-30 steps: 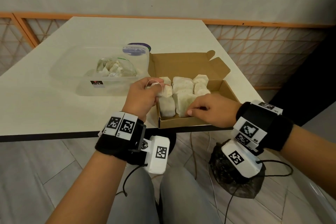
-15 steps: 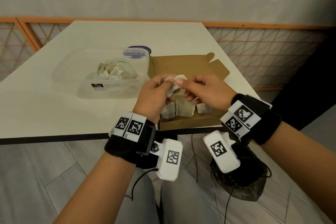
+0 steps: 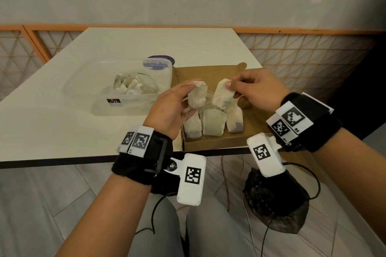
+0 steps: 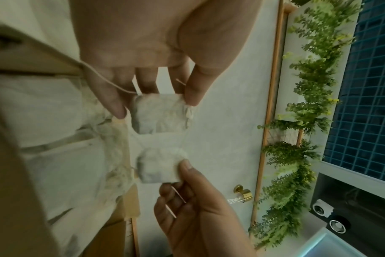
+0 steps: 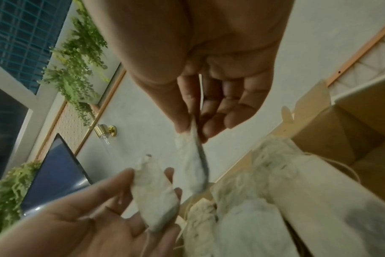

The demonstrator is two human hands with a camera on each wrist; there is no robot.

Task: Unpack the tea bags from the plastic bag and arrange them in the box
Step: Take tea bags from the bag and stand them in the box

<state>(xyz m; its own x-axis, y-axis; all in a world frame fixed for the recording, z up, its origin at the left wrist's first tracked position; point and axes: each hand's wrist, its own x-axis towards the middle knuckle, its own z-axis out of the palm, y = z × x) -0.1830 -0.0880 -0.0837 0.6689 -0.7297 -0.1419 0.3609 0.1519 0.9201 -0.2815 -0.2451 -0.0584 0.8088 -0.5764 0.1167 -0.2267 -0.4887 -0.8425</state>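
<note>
Above the open cardboard box (image 3: 211, 145) my left hand (image 3: 193, 89) pinches one pale tea bag (image 3: 197, 97) by its top. My right hand (image 3: 229, 86) pinches a second tea bag (image 3: 222, 96) beside it, a small gap between the two. Thin strings trail down from them. Several tea bags (image 3: 213, 125) stand in the front of the box. In the left wrist view my left hand (image 4: 155, 104) holds its bag (image 4: 159, 113); in the right wrist view my right hand (image 5: 192, 129) holds its bag (image 5: 196, 167) edge-on. A plastic bag of tea bags (image 3: 133, 84) lies in the clear tub (image 3: 94, 81).
The box sits at the near edge of the white table (image 3: 52, 127), with the tub to its left. A purple round lid (image 3: 161, 58) lies behind the tub. A black bag (image 3: 275, 204) and cables are on the floor under the table edge.
Both hands have lifted from the box and met over it. They have since drawn apart sideways, each now holding its own tea bag.
</note>
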